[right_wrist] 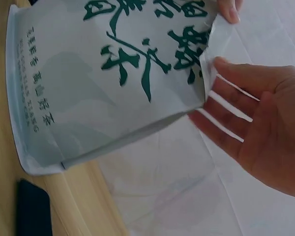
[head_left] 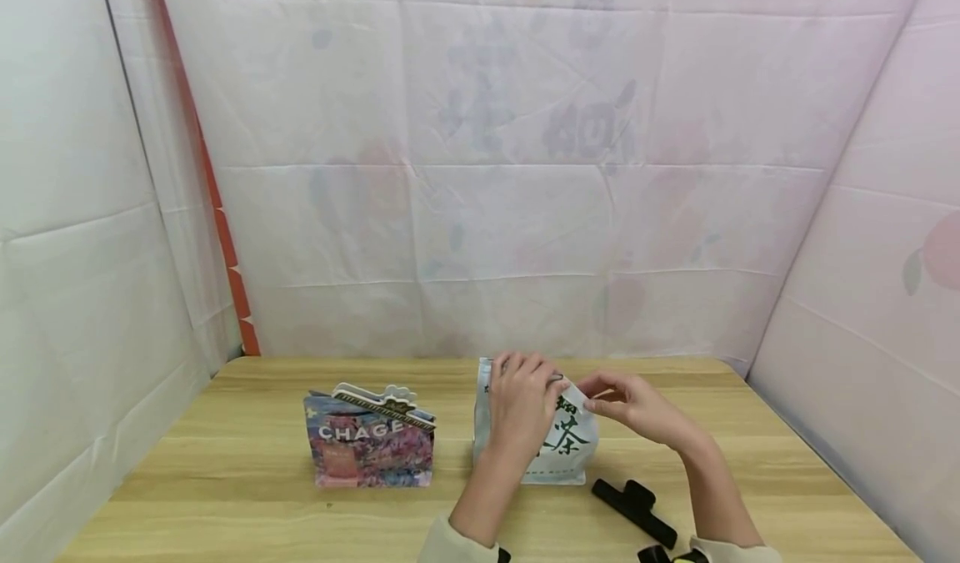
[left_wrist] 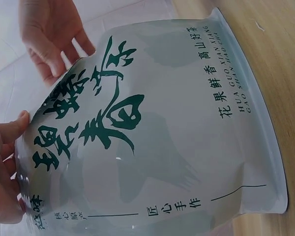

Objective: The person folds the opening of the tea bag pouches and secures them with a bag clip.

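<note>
Two hands' [head_left: 521, 404] [head_left: 636, 409] fingers [right_wrist: 225, 117] pinch one pale bag [left_wrist: 152, 132] — one floral bag [head_left: 372, 459], two clips [head_left: 635, 511] [head_left: 385, 407] nearby.

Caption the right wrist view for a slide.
Right hand pinches a printed pouch at its top edge, black clip nearby.
</note>
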`<state>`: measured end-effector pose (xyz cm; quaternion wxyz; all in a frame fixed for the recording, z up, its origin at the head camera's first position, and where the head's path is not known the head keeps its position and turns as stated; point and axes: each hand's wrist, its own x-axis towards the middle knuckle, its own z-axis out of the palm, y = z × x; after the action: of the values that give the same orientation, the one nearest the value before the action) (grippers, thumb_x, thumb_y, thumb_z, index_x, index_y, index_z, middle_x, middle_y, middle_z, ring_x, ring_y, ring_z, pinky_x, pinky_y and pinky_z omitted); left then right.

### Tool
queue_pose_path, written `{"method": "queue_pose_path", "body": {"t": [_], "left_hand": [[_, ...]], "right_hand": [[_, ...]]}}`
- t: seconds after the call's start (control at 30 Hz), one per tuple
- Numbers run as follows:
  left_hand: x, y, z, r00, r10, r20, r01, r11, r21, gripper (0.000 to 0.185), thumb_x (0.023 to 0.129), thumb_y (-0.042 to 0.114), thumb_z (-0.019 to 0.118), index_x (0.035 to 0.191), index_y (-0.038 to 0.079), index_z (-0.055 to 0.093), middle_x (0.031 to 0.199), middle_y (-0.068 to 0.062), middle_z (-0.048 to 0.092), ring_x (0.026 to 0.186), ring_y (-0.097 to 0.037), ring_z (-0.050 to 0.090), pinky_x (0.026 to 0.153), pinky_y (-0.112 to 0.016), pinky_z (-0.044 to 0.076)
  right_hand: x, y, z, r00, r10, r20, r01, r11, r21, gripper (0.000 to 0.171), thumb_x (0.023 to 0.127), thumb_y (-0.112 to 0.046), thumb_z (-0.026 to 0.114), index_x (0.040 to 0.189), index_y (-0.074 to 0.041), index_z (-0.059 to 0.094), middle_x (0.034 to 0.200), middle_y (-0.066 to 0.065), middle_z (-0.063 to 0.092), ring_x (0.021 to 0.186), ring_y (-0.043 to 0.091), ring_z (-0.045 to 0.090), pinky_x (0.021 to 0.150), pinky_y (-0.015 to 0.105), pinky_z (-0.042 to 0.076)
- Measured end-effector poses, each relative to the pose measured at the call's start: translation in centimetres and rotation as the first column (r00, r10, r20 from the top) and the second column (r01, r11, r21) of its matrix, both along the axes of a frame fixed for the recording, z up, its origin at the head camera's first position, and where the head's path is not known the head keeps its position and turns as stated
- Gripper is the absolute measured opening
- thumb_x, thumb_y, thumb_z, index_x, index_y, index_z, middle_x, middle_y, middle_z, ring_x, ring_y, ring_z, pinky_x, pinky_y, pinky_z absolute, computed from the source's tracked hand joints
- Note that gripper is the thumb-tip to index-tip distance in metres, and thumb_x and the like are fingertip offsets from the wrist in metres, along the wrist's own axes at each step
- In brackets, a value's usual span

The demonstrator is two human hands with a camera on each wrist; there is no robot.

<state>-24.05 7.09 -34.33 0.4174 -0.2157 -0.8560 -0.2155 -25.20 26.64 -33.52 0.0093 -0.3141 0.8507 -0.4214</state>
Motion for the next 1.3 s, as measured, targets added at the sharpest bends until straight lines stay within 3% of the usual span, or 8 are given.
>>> {"method": "queue_pose_path", "body": {"t": [0.07,0.27,0.4,0.63,0.87,1.1,1.3], "left_hand": [[0.1,0.0,0.0,1.0,-0.002,0.001,0.002,1.0,0.002,0.013,0.08,0.034,0.069,0.083,0.022,0.069,0.086,0.011,0.061,0.084,-0.01,0.052,0.093,-0.032,0.035],[0.0,0.0,-0.2,1.0,0.004,-0.014,-0.004,1.0,0.006,0.015,0.079,0.037,0.068,0.082,0.023,0.07,0.085,0.012,0.062,0.083,-0.009,0.053,0.092,-0.031,0.035],[0.0,0.0,-0.2,1.0,0.0,-0.026,0.0,1.0,0.009,0.015,0.078,0.037,0.069,0.081,0.023,0.07,0.083,0.012,0.062,0.081,-0.009,0.053,0.09,-0.03,0.036],[-0.2,0.0,-0.2,1.0,-0.009,-0.022,0.009,1.0,0.01,0.012,0.077,0.035,0.07,0.081,0.023,0.07,0.082,0.013,0.061,0.08,-0.008,0.053,0.089,-0.029,0.036],[0.0,-0.1,0.0,1.0,-0.014,0.0,0.014,1.0,0.001,0.013,0.078,0.034,0.07,0.081,0.022,0.07,0.082,0.012,0.061,0.081,-0.009,0.053,0.09,-0.03,0.036],[0.0,-0.1,0.0,1.0,-0.021,-0.017,0.021,1.0,0.002,0.012,0.077,0.032,0.072,0.08,0.021,0.071,0.08,0.012,0.061,0.078,-0.008,0.052,0.088,-0.03,0.036],[-0.1,-0.2,0.0,0.999,-0.021,-0.042,0.021,1.0,0.003,0.01,0.076,0.03,0.073,0.079,0.021,0.071,0.079,0.012,0.061,0.077,-0.008,0.052,0.086,-0.029,0.037]], "right_hand": [[0.0,-0.3,0.0,1.0,-0.006,0.001,0.006,1.0,-0.025,0.02,0.093,-0.011,0.055,0.108,0.002,0.059,0.105,0.012,0.059,0.096,0.028,0.058,0.078,0.03,0.05],[-0.1,-1.1,-0.3,0.991,-0.03,-0.127,0.021,0.997,-0.07,0.007,0.089,-0.002,0.058,0.093,-0.002,0.063,0.092,0.007,0.062,0.083,0.018,0.06,0.069,0.032,0.051],[-0.2,-1.3,-0.4,0.985,-0.02,-0.174,0.002,0.995,-0.103,0.008,0.087,0.003,0.058,0.087,-0.003,0.063,0.085,0.007,0.062,0.076,0.02,0.059,0.062,0.035,0.051],[0.0,-1.0,-0.3,0.99,-0.051,-0.129,0.043,0.997,-0.062,0.005,0.089,-0.004,0.059,0.092,-0.005,0.064,0.091,0.006,0.062,0.081,0.019,0.06,0.067,0.031,0.051],[0.0,-1.4,-0.2,0.992,-0.07,-0.102,0.066,0.997,-0.037,0.017,0.092,-0.014,0.057,0.104,-0.004,0.064,0.103,0.006,0.062,0.09,0.025,0.059,0.074,0.032,0.05],[-0.2,-2.4,-0.6,0.99,-0.056,-0.133,0.045,0.995,-0.084,0.013,0.092,-0.008,0.056,0.096,-0.003,0.067,0.092,0.003,0.066,0.081,0.018,0.06,0.069,0.03,0.049],[-0.5,-2.6,-0.9,0.979,-0.054,-0.198,0.022,0.987,-0.16,0.011,0.088,0.002,0.058,0.092,0.005,0.068,0.088,0.01,0.067,0.079,0.012,0.061,0.066,0.027,0.051]]}}
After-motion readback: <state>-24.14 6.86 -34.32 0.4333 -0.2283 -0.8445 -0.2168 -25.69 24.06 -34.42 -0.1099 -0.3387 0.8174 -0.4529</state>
